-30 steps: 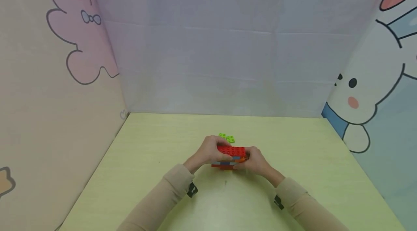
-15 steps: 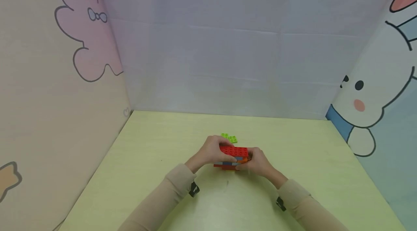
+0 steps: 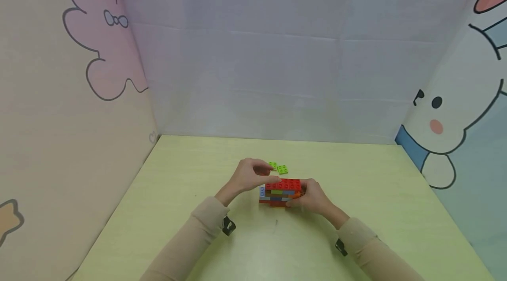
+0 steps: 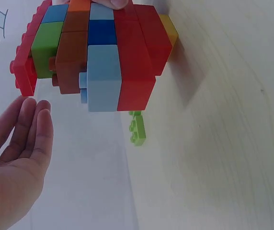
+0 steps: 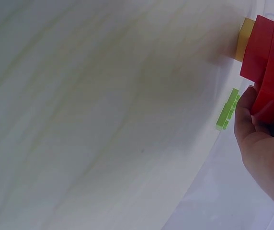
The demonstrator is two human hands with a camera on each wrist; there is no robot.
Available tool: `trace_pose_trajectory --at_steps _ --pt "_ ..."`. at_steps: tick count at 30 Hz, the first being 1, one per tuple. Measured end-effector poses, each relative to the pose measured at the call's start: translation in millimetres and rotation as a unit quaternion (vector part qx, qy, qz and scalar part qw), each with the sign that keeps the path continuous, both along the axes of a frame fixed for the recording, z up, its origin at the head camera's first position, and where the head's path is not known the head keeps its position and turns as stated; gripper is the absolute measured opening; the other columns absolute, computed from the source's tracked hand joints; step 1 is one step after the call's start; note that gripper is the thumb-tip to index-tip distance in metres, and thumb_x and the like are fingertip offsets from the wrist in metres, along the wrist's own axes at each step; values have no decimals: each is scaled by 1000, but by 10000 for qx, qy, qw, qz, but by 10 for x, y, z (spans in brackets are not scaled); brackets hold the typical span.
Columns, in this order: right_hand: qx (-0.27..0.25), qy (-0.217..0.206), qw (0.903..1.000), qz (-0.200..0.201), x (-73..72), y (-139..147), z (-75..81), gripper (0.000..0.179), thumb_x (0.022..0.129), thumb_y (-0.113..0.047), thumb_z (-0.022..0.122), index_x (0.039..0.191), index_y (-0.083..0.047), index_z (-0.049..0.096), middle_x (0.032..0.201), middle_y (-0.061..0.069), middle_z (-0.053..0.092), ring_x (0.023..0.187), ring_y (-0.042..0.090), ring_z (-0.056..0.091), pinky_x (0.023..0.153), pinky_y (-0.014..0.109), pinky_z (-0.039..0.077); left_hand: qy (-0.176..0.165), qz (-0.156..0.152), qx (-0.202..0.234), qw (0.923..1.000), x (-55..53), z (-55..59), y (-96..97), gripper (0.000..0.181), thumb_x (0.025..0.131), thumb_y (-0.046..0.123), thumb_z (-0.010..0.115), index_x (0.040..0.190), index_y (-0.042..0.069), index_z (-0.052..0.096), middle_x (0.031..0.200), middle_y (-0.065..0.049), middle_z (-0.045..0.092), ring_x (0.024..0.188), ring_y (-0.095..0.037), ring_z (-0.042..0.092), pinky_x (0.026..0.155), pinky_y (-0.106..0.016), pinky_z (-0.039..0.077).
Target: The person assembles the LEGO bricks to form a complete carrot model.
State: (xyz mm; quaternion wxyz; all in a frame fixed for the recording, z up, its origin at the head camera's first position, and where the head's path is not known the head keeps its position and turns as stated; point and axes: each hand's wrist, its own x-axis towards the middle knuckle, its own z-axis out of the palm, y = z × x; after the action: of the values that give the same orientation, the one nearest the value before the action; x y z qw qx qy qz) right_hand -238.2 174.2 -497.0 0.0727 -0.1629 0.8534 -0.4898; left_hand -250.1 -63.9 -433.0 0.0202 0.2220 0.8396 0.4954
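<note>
A block build of toy bricks (image 3: 283, 185) has red studded bricks on top, layers of green, blue, orange and brown below, and a red and yellow underside. My right hand (image 3: 314, 196) grips its right end, thumb along the near side. In the right wrist view, the fingers of that right hand (image 5: 264, 146) curl round the red lower bricks (image 5: 269, 91). My left hand (image 3: 251, 175) hovers at the upper left of the build, fingers extended and holding nothing. The left wrist view shows the left palm (image 4: 15, 179) beside the red top brick (image 4: 26, 72).
Two small lime-green bricks (image 3: 282, 169) lie on the pale yellow table (image 3: 198, 157) just behind the build. Cloth walls (image 3: 253, 74) with cartoon animals stand at the back and both sides.
The left hand has let go of the build's top and moved up and left, uncovering its left end with light blue studs. The right hand keeps its grip.
</note>
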Motion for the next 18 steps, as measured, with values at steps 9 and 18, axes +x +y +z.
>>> trace_pose_trajectory --at_steps 9,18 --pt "-140 20 9999 82 1 52 9 43 68 -11 87 107 -5 70 96 4 70 88 19 65 82 40 50 -69 381 137 9992 -168 -43 -10 40 80 49 72 102 16 73 95 6 69 86 -10 63 76 -33 51" --pt "-167 -7 9998 69 -4 53 -11 44 69 -11 87 109 -5 70 98 4 70 89 19 65 84 41 50 -308 920 -152 9952 -437 -274 42 49 80 59 67 99 15 74 92 7 68 88 -13 62 79 -36 49"
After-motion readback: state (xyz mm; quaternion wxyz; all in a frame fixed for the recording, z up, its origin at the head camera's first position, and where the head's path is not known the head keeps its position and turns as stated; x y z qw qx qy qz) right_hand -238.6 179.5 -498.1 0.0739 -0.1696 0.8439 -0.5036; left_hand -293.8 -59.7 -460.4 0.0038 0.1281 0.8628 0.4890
